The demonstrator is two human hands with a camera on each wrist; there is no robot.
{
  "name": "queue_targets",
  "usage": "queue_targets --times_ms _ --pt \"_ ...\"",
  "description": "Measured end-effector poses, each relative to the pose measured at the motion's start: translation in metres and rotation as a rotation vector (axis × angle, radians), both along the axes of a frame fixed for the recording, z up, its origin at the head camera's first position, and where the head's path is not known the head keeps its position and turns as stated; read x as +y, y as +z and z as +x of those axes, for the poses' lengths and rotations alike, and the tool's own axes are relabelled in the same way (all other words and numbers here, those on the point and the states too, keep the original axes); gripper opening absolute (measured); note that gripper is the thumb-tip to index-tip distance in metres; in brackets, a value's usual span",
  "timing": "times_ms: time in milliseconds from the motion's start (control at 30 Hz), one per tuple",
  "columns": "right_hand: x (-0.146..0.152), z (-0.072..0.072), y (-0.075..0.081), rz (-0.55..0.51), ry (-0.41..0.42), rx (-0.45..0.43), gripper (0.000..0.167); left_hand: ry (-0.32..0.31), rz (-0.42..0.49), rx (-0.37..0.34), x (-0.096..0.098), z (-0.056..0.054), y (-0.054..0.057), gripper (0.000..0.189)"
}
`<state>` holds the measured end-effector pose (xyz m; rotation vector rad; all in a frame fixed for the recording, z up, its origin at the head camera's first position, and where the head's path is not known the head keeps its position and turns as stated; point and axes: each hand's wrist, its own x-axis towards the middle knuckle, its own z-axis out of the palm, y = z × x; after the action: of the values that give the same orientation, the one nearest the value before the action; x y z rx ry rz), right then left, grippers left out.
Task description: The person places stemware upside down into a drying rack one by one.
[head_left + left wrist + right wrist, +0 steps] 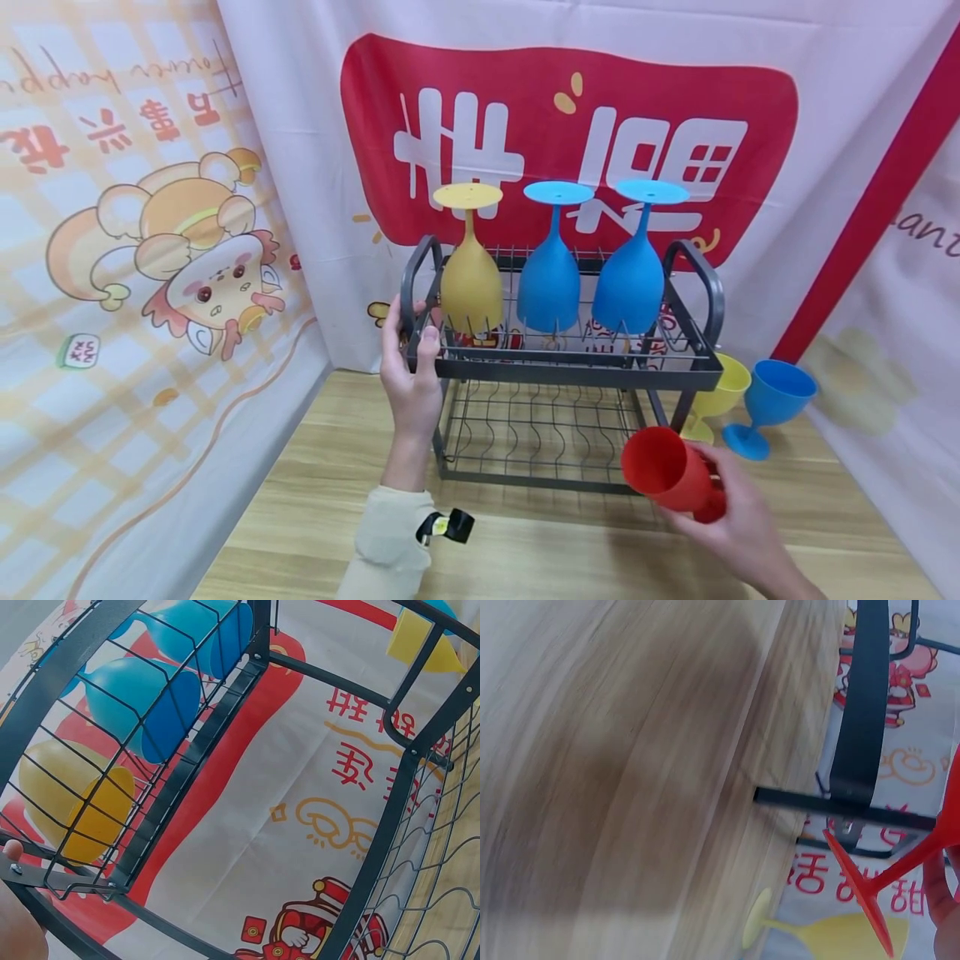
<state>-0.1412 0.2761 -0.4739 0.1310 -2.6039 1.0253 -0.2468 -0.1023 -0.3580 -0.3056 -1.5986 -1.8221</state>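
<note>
A dark two-tier dish rack [570, 373] stands on the table. My left hand [411, 387] grips its upper left corner, the thumb over the front rail and the fingers by the curved side handle. At the lower right my right hand [742, 517] holds a red goblet [660, 468] by its stem side, tilted with the mouth toward the rack. Its round foot shows in the right wrist view [862, 896]. Upside down on the upper tier are a yellow goblet [471, 283] and two blue goblets, one in the middle [550, 287] and one at right [630, 283].
Right of the rack, another yellow goblet [723, 387] and another blue goblet [776, 396] stand upright on the wooden table [300, 517]. The wavy wire lower tier [540, 425] holds no goblets. Printed cloth [285, 75] hangs behind and at both sides.
</note>
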Motion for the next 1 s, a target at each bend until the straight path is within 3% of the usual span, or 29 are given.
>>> queue_targets --times_ms 167,533,1000 --pt "-0.016 -0.004 0.001 -0.008 0.054 0.036 0.099 0.001 -0.002 0.003 0.000 0.000 0.000 0.056" --pt "-0.052 -0.016 0.007 -0.052 0.160 0.010 0.090 -0.003 -0.003 -0.003 0.001 0.000 0.000 0.056" --pt "-0.090 -0.031 0.012 -0.063 0.250 0.003 0.090 -0.014 0.017 -0.039 0.001 0.003 0.001 0.056"
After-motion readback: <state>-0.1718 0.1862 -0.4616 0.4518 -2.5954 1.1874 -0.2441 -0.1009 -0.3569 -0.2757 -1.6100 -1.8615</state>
